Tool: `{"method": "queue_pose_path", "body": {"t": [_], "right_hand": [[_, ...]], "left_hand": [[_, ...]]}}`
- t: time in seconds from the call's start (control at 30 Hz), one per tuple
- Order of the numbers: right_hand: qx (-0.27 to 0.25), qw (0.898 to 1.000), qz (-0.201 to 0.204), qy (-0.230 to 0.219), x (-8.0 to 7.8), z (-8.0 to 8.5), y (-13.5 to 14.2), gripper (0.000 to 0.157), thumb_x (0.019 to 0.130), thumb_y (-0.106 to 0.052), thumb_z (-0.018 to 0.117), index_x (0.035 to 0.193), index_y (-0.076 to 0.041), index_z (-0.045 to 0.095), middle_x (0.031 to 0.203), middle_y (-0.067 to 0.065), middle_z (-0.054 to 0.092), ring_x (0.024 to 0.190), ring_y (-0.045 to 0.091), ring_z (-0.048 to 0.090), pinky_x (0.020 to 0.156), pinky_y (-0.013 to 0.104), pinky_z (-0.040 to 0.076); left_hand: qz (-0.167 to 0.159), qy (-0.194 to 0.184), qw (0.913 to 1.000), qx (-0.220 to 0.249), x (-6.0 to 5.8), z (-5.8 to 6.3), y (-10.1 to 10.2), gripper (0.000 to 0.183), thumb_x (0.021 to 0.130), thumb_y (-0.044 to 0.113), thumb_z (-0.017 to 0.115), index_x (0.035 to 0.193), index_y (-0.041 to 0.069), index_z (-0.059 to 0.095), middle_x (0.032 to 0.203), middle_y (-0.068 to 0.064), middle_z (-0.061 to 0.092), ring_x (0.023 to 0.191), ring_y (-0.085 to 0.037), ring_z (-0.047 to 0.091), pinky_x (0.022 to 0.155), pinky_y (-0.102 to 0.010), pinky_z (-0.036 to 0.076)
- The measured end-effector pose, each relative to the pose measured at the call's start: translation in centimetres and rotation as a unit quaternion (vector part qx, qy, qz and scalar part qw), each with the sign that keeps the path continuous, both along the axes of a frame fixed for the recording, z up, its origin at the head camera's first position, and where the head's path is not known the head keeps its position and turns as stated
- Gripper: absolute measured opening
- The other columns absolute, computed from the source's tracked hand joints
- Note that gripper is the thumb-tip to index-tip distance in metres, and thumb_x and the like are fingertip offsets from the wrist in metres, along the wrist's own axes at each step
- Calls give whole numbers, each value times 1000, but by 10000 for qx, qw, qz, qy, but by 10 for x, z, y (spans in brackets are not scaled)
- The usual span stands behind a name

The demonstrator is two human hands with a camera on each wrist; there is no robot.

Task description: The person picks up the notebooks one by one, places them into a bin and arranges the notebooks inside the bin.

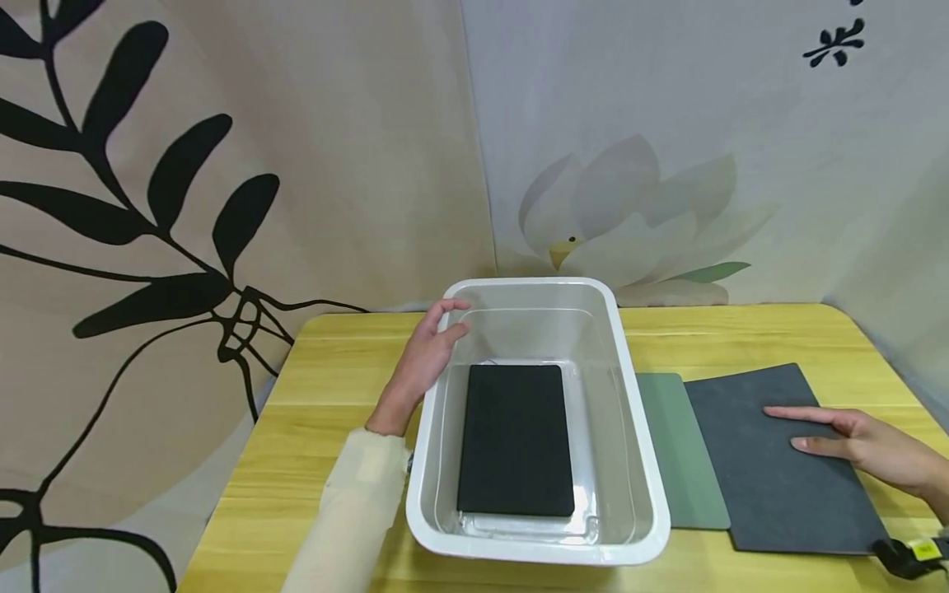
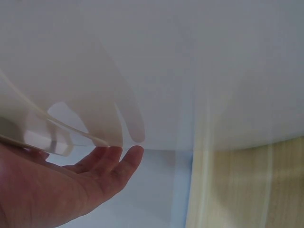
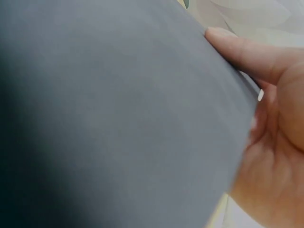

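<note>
A white rectangular plastic basin (image 1: 544, 553) stands on the table, with a flat black rectangular thing (image 1: 516, 441) like a notebook lying inside it. My left hand (image 1: 426, 350) grips the basin's left rim near the far corner. The left wrist view shows that hand's fingers (image 2: 128, 164) against the glossy wall. On the right, my right hand (image 1: 875, 445) holds a dark grey board (image 1: 771, 494) at its right side. In the right wrist view a digit lies along the board's edge, while other fingers are partly hidden behind the grey surface (image 3: 128, 109).
A green flat board (image 1: 685, 461) lies between the basin and the dark grey board, partly covered by both. The wooden table (image 1: 296, 478) meets patterned walls at the back. A black device with a yellow label (image 1: 923, 549) is at the right wrist.
</note>
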State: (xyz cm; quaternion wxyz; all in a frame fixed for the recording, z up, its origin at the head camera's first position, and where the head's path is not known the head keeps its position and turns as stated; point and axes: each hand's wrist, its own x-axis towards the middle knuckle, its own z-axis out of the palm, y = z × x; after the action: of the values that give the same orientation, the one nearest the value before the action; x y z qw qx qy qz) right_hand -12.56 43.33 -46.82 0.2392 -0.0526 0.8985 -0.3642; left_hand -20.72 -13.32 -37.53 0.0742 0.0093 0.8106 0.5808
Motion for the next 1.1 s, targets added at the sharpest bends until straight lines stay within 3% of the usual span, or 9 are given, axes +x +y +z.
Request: {"method": "queue_pose_path", "body": {"t": [0.07, 0.13, 0.27, 0.37, 0.43, 0.5, 0.67, 0.73, 1.1], "right_hand": [[1, 10000, -25, -5, 0, 0, -1, 61, 98, -38, 59, 152, -17, 41, 156, 22, 27, 135, 62, 18, 94, 65, 40], [52, 10000, -35, 20, 1, 1, -1, 61, 98, -39, 59, 152, -17, 41, 156, 22, 28, 135, 61, 19, 93, 59, 44], [148, 9998, -33, 146, 2, 3, 0, 60, 97, -40, 60, 151, -21, 43, 153, -2, 34, 136, 59, 20, 86, 29, 47], [120, 9997, -49, 194, 3, 5, 0, 59, 97, -40, 60, 151, -24, 43, 147, -18, 35, 138, 58, 19, 80, 19, 42], [152, 9997, -59, 208, 3, 6, 0, 60, 97, -40, 61, 151, -24, 43, 144, -21, 34, 138, 58, 19, 81, 21, 42], [170, 9997, -75, 174, 3, 7, 0, 61, 97, -40, 60, 152, -23, 42, 147, -15, 33, 138, 58, 18, 87, 31, 44], [-28, 9999, -141, -38, 3, 12, -2, 63, 97, -38, 60, 154, -19, 38, 159, 26, 21, 138, 61, 10, 93, 66, 35], [-89, 9998, -145, -65, 2, 15, -2, 64, 97, -37, 60, 154, -18, 37, 157, 33, 18, 138, 61, 8, 93, 69, 33], [-91, 9998, -160, -99, -2, 22, -3, 72, 96, -39, 61, 156, -13, 32, 157, 36, 13, 136, 63, 8, 93, 71, 34]], "left_hand": [[9, 28, 10000, -14, 0, 0, 0, 32, 101, 32, 50, 132, 25, 54, 153, 3, 36, 137, -27, 35, 108, -55, 31], [-6, 4, 10000, 3, 0, -1, 0, 32, 101, 32, 50, 132, 25, 54, 153, 3, 36, 135, -28, 36, 107, -56, 32], [-11, -25, 10000, 12, 1, -1, 0, 32, 101, 33, 50, 132, 26, 54, 152, 2, 36, 133, -28, 38, 104, -55, 35], [24, -30, 10000, 5, 2, -1, 0, 31, 101, 34, 50, 131, 27, 54, 151, 2, 38, 132, -28, 39, 103, -54, 36], [40, -14, 10000, 21, 2, -1, 0, 32, 100, 34, 51, 131, 27, 54, 150, 2, 38, 132, -28, 39, 103, -54, 35], [44, -2, 10000, 31, 3, -1, 0, 32, 100, 35, 51, 131, 27, 55, 151, 2, 38, 133, -28, 38, 104, -54, 34], [31, -95, 9999, 37, 3, -1, 0, 31, 101, 35, 50, 131, 29, 54, 151, 2, 37, 132, -29, 39, 102, -55, 36], [23, -144, 9999, 44, 3, -2, -1, 31, 101, 34, 49, 131, 30, 53, 150, 2, 37, 130, -30, 40, 100, -56, 38], [18, -59, 10000, 28, 2, -1, 0, 31, 101, 34, 50, 131, 29, 54, 150, 1, 39, 129, -30, 41, 101, -55, 38]]}}
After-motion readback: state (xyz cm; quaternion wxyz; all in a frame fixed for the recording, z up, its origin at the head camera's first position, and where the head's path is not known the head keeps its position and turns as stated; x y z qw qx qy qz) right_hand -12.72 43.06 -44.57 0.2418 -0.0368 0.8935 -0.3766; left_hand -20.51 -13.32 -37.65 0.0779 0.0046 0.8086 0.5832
